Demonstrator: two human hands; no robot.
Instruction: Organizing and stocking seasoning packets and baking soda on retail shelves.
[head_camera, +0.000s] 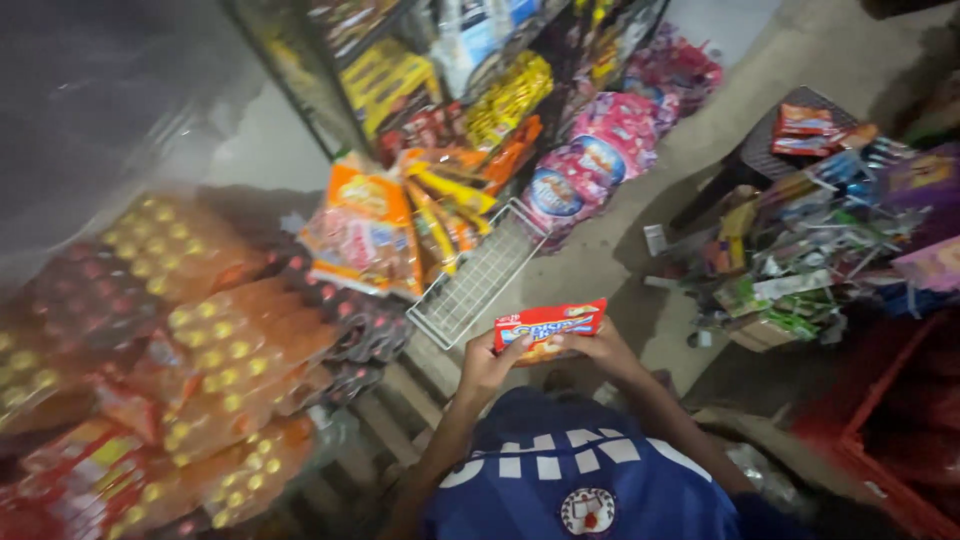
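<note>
From the head camera, the left hand (487, 368) and right hand (600, 350) both pinch a red snack packet (549, 325), held above a blue shirt (570, 480) near a white wire rack (478, 280). Fingertips hide the packet's lower edge. The shrink-wrapped bottle packs (215, 370) at left are blurred, and the red crate (890, 440) is cut off at right.

The snack packet (549, 326) is showing bright red with a blue and white band across it. The shirt (570, 480) is looking deep blue with white letters and a round white badge. The wire basket (478, 280) is shining pale grey-white. The bottle packs (215, 350) are glowing orange with rows of yellow caps, and some are looking dark with red caps. The round bags (590, 165) are showing pink with blue and white. The crate (880, 440) is glowing red.
</note>
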